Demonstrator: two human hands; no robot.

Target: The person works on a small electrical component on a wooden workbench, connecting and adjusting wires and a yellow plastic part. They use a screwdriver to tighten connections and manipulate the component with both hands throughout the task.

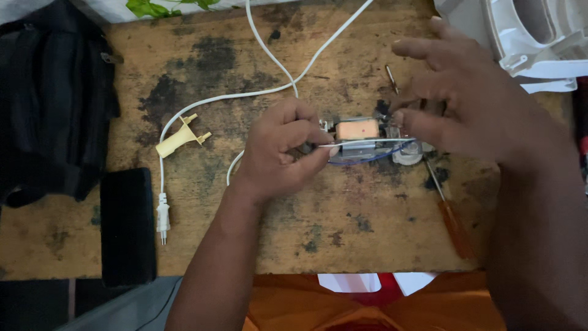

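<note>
I see a small electrical assembly at the middle of the table: metal frame, pale orange block on top, blue wire looping under it. My left hand is pinched shut on a thin white wire at its left end. My right hand hovers over its right end, fingers spread apart, holding nothing. One white power cord with one plug, one yellow plastic clip, one orange-handled screwdriver, one black phone, one black bag. Stained, worn wooden table; white plastic housing at the top right.
</note>
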